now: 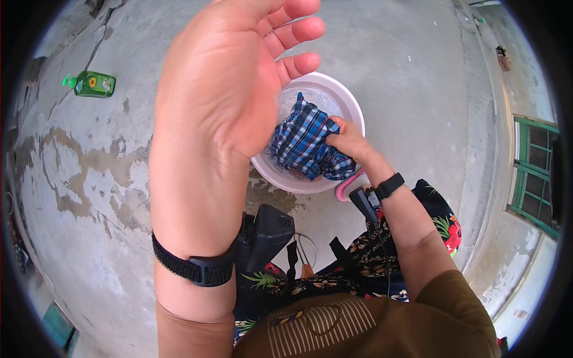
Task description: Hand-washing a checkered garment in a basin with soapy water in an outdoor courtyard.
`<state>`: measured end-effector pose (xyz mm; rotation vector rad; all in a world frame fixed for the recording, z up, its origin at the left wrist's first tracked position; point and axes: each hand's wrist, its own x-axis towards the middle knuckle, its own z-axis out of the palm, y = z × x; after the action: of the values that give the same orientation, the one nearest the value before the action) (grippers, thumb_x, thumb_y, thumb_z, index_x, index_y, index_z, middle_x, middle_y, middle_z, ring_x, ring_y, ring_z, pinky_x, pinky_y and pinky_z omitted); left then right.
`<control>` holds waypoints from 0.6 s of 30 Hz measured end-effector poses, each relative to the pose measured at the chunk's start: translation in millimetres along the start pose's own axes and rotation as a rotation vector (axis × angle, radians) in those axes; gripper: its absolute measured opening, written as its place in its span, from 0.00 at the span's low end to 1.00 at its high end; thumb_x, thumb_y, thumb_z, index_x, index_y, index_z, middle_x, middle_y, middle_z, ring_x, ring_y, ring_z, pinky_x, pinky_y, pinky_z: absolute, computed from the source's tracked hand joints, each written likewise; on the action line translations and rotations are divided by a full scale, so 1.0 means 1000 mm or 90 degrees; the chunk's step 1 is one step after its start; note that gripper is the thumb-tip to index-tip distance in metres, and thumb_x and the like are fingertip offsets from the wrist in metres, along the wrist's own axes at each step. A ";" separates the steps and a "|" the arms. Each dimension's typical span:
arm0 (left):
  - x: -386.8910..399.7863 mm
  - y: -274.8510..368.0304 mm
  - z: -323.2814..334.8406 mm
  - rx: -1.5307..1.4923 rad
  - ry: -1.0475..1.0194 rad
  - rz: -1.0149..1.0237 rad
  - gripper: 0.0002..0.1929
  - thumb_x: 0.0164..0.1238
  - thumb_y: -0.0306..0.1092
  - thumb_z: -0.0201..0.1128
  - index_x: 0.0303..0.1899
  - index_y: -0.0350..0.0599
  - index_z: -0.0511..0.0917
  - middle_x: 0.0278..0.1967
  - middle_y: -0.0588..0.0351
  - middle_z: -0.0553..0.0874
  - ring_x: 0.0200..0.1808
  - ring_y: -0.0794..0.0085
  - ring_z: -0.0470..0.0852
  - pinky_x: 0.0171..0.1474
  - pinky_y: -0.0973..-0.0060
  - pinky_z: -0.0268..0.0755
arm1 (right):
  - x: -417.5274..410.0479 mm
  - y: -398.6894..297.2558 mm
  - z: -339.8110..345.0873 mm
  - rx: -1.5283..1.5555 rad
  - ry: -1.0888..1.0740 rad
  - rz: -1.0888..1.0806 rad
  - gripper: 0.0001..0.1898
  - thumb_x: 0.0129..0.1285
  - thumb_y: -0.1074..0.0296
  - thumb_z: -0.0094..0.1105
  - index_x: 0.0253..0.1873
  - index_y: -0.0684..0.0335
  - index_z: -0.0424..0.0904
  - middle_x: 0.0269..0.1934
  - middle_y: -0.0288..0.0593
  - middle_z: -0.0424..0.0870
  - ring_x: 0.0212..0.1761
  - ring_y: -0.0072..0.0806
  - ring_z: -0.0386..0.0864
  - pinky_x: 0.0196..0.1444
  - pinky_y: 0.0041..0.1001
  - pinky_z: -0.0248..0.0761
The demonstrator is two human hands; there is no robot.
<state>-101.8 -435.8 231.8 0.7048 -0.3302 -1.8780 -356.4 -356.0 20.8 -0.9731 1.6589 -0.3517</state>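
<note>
My left hand point(224, 85) is raised close to the camera, palm showing, fingers apart and curved, with nothing in it; it covers the left part of the basin. My right hand point(349, 139) grips the edge of a blue, black and white plaid cloth garment point(301, 138). The bunched garment lies in a round pale pink plastic basin point(353, 105) that holds water with suds. A black strap with a small black device is on each wrist. Beside the basin's lower right rim, partly under my right wrist, is a pink-edged object point(342, 190) that I cannot identify.
A green pump bottle point(95, 84) lies on its side on the cracked, stained concrete floor point(112, 134) at the left. The floor below the basin has a dark, wet-looking patch point(268, 192). A green-framed window point(532, 172) is in the wall at the right.
</note>
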 end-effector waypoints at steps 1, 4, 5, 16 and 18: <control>-0.002 0.001 0.002 0.004 0.028 -0.022 0.10 0.66 0.34 0.59 0.44 0.41 0.73 0.39 0.54 0.78 0.39 0.70 0.76 0.38 0.75 0.70 | 0.004 0.006 0.002 -0.136 0.033 -0.049 0.23 0.51 0.74 0.56 0.56 0.60 0.76 0.40 0.51 0.85 0.45 0.41 0.82 0.52 0.30 0.71; 0.000 -0.005 -0.006 -0.001 -0.016 -0.011 0.12 0.67 0.35 0.56 0.48 0.40 0.71 0.41 0.52 0.79 0.41 0.69 0.77 0.39 0.74 0.71 | 0.005 0.019 0.021 -0.425 0.060 -0.038 0.30 0.52 0.60 0.62 0.62 0.54 0.70 0.58 0.60 0.71 0.60 0.53 0.70 0.59 0.40 0.68; 0.001 -0.007 -0.010 -0.005 -0.039 -0.004 0.14 0.68 0.35 0.55 0.50 0.39 0.71 0.43 0.51 0.79 0.41 0.68 0.77 0.40 0.73 0.72 | 0.006 0.024 0.032 -0.539 0.094 -0.055 0.34 0.52 0.55 0.65 0.65 0.53 0.66 0.65 0.62 0.63 0.66 0.57 0.63 0.61 0.45 0.66; -0.008 0.009 -0.031 0.076 -0.017 -0.001 0.20 0.76 0.36 0.43 0.62 0.35 0.64 0.50 0.48 0.78 0.44 0.67 0.80 0.40 0.71 0.73 | 0.045 0.025 0.087 -0.553 -0.036 0.224 0.46 0.44 0.43 0.72 0.68 0.50 0.60 0.70 0.58 0.55 0.70 0.61 0.53 0.60 0.66 0.56; 0.004 -0.012 -0.036 0.027 -0.047 -0.020 0.20 0.77 0.37 0.42 0.63 0.35 0.64 0.49 0.49 0.78 0.44 0.67 0.80 0.39 0.71 0.73 | 0.059 0.085 0.055 -0.533 -0.062 0.236 0.47 0.43 0.44 0.71 0.68 0.53 0.60 0.66 0.56 0.62 0.67 0.56 0.59 0.61 0.58 0.60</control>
<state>-89.9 -431.0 196.4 0.6741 -0.4100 -1.9355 -343.9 -334.1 -93.9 -1.2092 1.8723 0.6860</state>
